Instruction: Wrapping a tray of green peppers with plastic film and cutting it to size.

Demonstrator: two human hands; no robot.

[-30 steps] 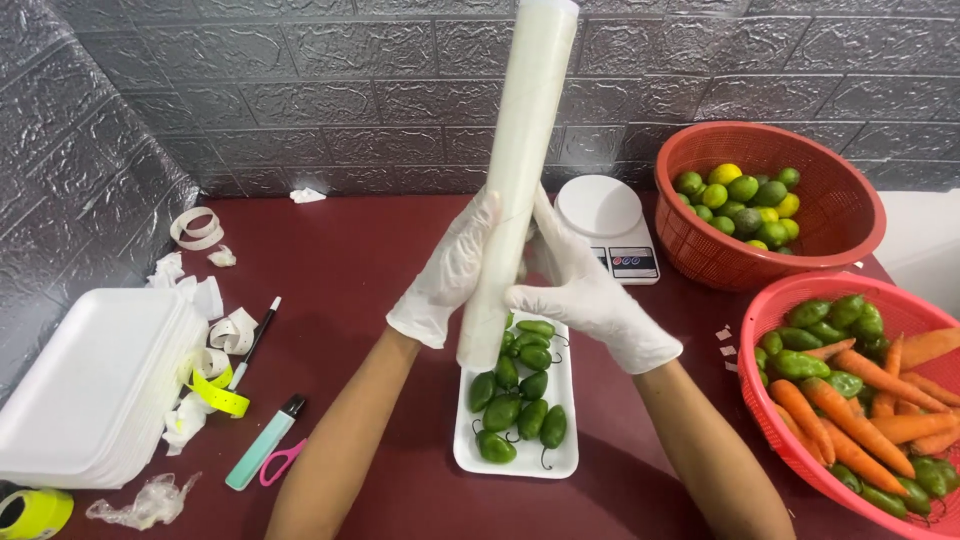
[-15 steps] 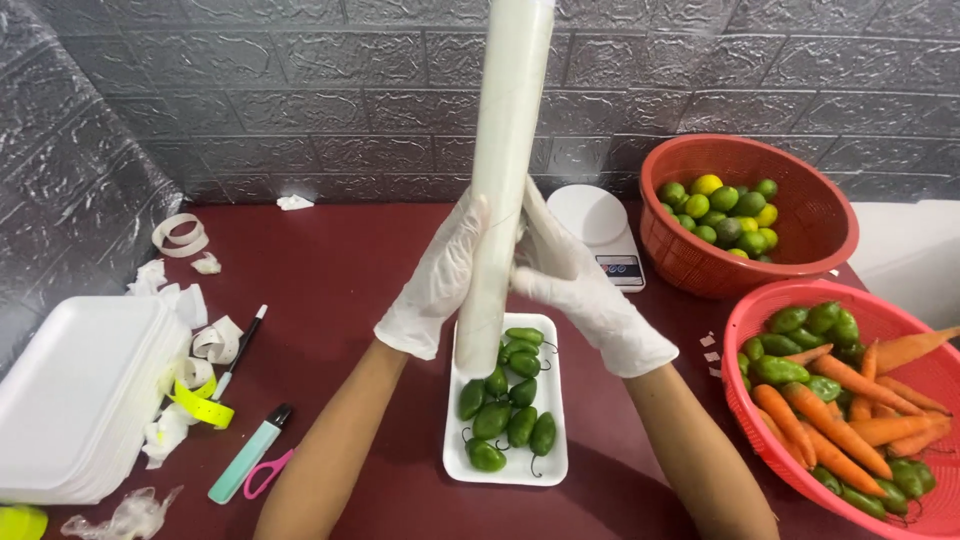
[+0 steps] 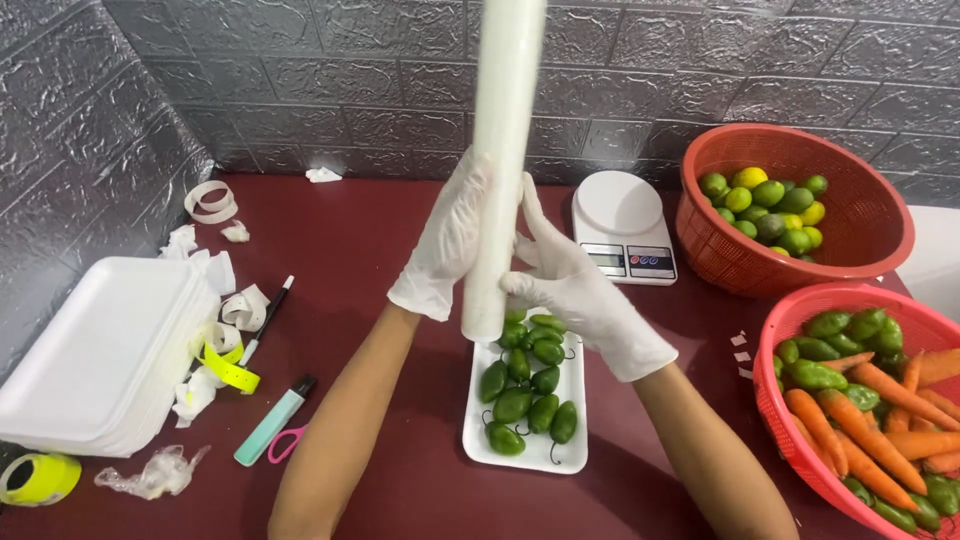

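Both hands wear white gloves and hold a long white roll of cling film (image 3: 503, 150) upright. My left hand (image 3: 445, 240) grips its left side, and my right hand (image 3: 570, 285) clasps its lower right side. The roll's bottom end hangs just above a white foam tray (image 3: 575, 405) filled with several green peppers (image 3: 528, 385) on the dark red table.
A white kitchen scale (image 3: 620, 225) sits behind the tray. An orange basket of limes (image 3: 800, 205) stands at the back right; a red basket of carrots and green peppers (image 3: 870, 400) at the right. Stacked foam trays (image 3: 95, 350), label scraps, a marker (image 3: 272, 420) and tape rolls lie left.
The roll and both hands have lifted slightly and stand more upright above the pepper tray; the view has shifted a little.
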